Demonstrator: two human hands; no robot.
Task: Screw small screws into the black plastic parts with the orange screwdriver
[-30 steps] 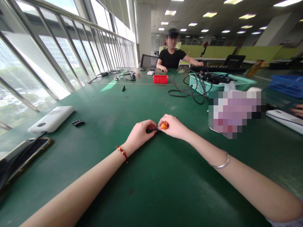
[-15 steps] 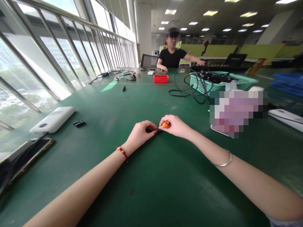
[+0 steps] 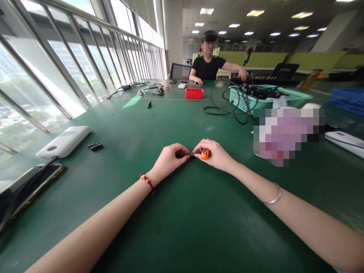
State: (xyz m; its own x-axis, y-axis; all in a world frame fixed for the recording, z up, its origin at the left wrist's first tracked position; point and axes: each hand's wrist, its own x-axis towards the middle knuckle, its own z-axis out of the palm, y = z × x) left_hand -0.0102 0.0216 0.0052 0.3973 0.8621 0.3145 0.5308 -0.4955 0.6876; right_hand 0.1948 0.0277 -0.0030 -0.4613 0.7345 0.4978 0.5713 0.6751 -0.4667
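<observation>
where the right hand (image 3: 218, 154) curls, a rounded orange handle (image 3: 204, 154) shows.

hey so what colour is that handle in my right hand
The handle in your right hand is orange with dark patches, seen in the head view.

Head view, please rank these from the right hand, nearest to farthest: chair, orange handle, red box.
From the right hand:
1. Orange handle, held in its fingers.
2. Red box, ahead and slightly left.
3. Chair, beyond the box, left of the seated person.
</observation>
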